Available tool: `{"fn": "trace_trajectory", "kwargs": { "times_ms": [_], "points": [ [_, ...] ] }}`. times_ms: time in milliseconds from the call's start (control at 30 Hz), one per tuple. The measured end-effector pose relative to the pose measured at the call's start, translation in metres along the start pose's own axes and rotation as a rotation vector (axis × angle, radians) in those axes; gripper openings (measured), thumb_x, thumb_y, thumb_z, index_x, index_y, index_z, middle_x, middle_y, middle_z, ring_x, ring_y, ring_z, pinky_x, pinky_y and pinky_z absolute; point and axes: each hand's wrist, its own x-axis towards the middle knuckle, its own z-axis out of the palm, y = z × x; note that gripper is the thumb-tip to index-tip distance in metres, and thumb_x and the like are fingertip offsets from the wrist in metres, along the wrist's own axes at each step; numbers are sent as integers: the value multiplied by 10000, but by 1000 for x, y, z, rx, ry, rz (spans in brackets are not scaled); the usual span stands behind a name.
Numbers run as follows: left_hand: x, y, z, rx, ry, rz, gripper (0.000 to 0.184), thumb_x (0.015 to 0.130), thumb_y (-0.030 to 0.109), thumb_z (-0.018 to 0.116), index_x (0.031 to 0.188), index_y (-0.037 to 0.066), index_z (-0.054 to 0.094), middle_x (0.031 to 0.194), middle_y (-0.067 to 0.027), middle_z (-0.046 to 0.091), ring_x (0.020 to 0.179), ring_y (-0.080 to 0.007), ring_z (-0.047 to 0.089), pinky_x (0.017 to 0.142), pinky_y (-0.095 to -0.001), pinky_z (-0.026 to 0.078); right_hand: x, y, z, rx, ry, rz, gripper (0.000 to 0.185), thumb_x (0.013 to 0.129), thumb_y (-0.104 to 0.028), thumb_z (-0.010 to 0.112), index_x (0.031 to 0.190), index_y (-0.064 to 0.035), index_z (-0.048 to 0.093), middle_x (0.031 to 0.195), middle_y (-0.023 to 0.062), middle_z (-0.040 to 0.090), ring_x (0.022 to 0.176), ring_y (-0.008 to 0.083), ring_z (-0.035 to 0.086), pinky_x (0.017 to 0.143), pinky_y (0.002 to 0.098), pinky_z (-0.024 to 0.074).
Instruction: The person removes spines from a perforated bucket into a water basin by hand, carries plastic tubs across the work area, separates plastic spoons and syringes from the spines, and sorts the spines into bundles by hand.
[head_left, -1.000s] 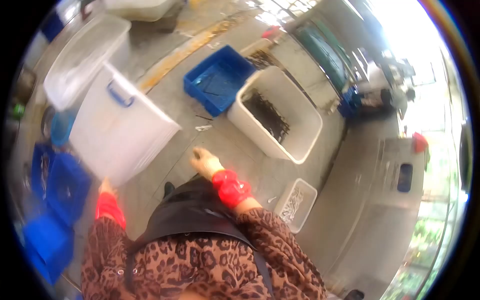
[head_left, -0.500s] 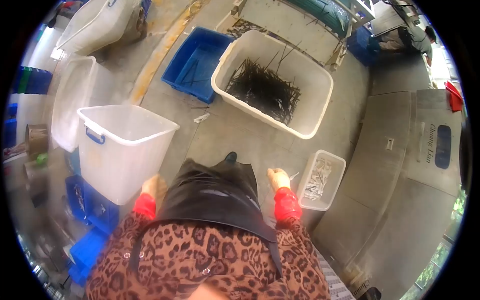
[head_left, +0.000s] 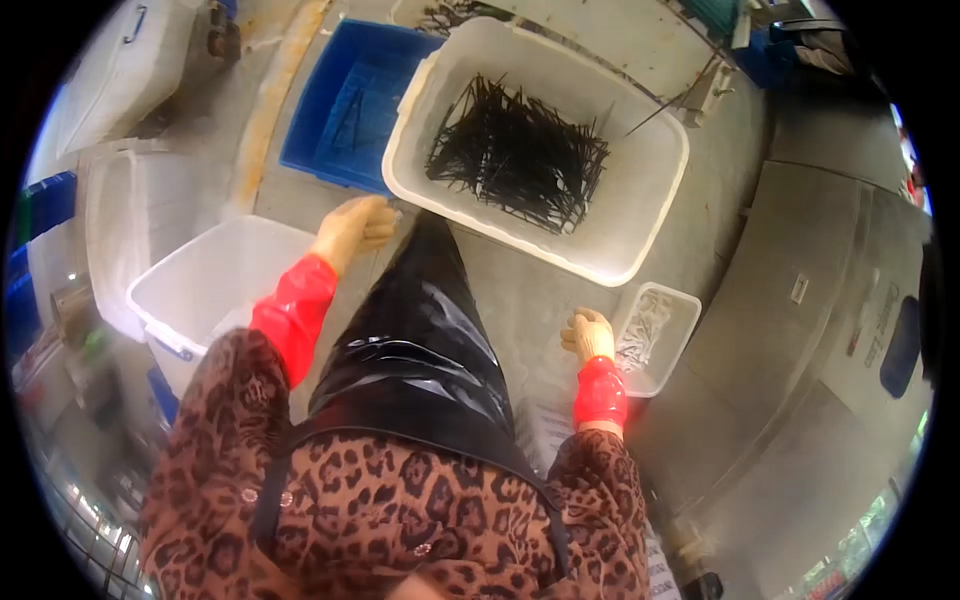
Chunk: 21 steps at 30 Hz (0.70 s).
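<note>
My left hand, in a pale yellow glove with a red sleeve cuff, hovers left of the black apron. Its fingers are curled together and nothing shows in them. Below the blue bin and above the tall white tub's right side, it touches neither. On the other side, my right hand, gloved alike, is closed with nothing visible in it. It is nearest to a small white tub holding pale strips. Ahead stands a large white tub with many dark thin sticks inside.
A blue bin with a few dark sticks touches or nearly touches the large tub's left side. A tall white tub stands at left. Metal cabinets line the right side. A yellow line marks the floor.
My left hand has swung forward and up from beside the apron. The large tub and the blue bin look closer, and the apron front has risen to a point. My right hand stays closed.
</note>
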Motion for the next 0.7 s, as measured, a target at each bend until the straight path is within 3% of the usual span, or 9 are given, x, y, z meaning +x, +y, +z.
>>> {"fn": "trace_trajectory", "kwargs": {
  "times_ms": [67,167,233,300,333,367,500,633,700],
  "points": [
    [64,3,50,42,-25,-25,216,819,281,486,857,70,512,697,10,473,596,-81,473,575,-209,410,36,-15,-20,64,69,48,370,764,-163,429,1087,7,486,886,142,580,573,190,575,519,275,468],
    [127,24,63,64,-91,-170,155,821,242,456,755,102,468,652,37,415,538,-49,405,505,-184,353,58,-48,-27,50,27,20,382,781,-181,443,1100,27,462,886,147,575,607,201,579,526,291,476],
    [164,19,66,56,-272,-196,131,808,218,443,738,108,460,657,44,426,527,-48,391,476,-185,324,76,-67,-23,-148,142,-43,361,778,-269,507,978,27,554,815,146,598,617,188,578,574,296,473],
    [186,7,67,106,-173,-153,138,802,225,446,733,105,457,653,41,424,523,-49,382,469,-188,316,158,-14,-40,-473,241,-314,375,765,-330,504,923,-1,590,827,161,609,694,233,589,658,311,459],
    [195,1,65,157,-86,-108,146,796,232,449,729,102,454,649,38,423,518,-50,374,463,-191,308,102,-85,-18,-619,251,-150,412,754,-386,479,931,-32,595,890,166,601,821,290,574,758,337,427],
    [205,-5,60,157,-75,-111,146,796,232,449,729,102,454,649,38,423,518,-50,374,463,-191,308,130,-70,-24,-672,246,-267,435,746,-411,464,924,-38,599,893,184,594,895,318,544,809,340,395],
    [261,-10,60,196,55,-13,233,775,276,478,807,48,516,692,4,484,567,-84,446,530,-206,376,187,-120,-11,-675,237,-261,443,735,-421,459,909,-38,596,877,195,589,871,319,550,786,348,402],
    [381,-46,184,478,217,-95,356,764,304,506,962,10,537,833,-54,547,709,-139,516,649,-250,416,404,-165,-61,-643,42,-387,422,763,-396,458,999,-61,558,962,199,562,925,315,525,815,334,387],
    [428,-80,206,869,160,169,475,761,331,517,1093,-8,490,988,-114,560,886,-206,526,774,-282,404,476,-158,-53,-712,7,-365,492,776,-385,464,1110,-24,480,1060,214,520,995,311,495,853,322,368]
  ]
}}
